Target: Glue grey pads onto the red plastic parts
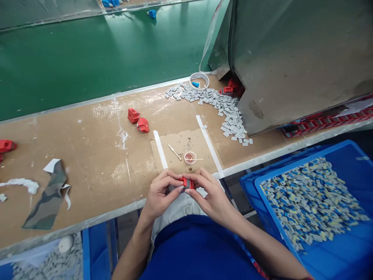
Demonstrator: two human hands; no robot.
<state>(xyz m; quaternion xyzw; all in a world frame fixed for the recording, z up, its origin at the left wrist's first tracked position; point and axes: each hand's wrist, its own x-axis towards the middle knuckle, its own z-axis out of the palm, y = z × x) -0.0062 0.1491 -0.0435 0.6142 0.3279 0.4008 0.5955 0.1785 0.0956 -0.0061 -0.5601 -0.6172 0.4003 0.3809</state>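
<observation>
Between the fingertips of my left hand (161,193) and my right hand (207,192) is a small red and grey plastic part (188,182), held over the table's front edge. Both hands are closed on it, and the fingers cover its ends. Just beyond them sits a small round dish (190,157) of reddish-brown stuff, with a thin stick lying across it. Left of the dish lies a white stick (175,152). Dark spots mark the brown sheet (171,136) beneath, which white tape strips hold down.
Two red parts (138,120) stand left of the sheet. Many grey tiles (230,112) spread by a tape roll (199,81). A large panel (300,58) blocks the right. Blue bins (357,175) hold small pieces. A camouflage cloth (48,198) lies left. A green belt (72,70) runs behind.
</observation>
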